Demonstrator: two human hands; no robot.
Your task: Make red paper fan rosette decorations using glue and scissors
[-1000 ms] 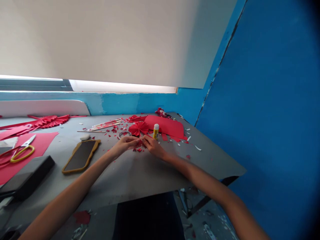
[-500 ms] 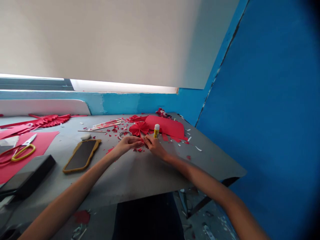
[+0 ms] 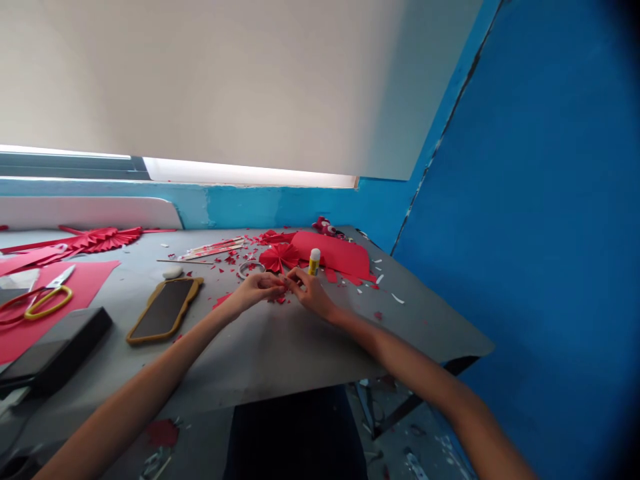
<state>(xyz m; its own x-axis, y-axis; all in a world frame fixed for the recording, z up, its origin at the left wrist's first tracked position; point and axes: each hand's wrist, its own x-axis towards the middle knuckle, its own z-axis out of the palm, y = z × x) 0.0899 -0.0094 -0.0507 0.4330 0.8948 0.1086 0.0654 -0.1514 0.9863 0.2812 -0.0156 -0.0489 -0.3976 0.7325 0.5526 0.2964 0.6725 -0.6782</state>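
Note:
My left hand (image 3: 259, 291) and my right hand (image 3: 310, 291) meet fingertip to fingertip over the table, both closed in a pinch. Between them a bit of red paper (image 3: 283, 283) shows, mostly covered by the fingers. Just beyond the hands lies a pleated red paper fan (image 3: 280, 257). A glue stick (image 3: 314, 261) with a white cap stands upright behind my right hand. Near my left hand lies a roll of clear tape (image 3: 251, 269). Small red scraps are scattered around and under the fingers.
On the left lie a phone in a yellow-brown case (image 3: 166, 310), scissors (image 3: 49, 298) on red paper (image 3: 95, 283), and a black box (image 3: 55, 350). Farther back are thin wooden sticks (image 3: 215, 248), a folded fan (image 3: 105, 240), a red sheet (image 3: 335, 253) and a small plush toy (image 3: 324, 225).
My right hand's fingers have shifted slightly, with the knuckles more raised and bent at the pinch. My left hand stays nearly in place. Objects on the table have not moved.

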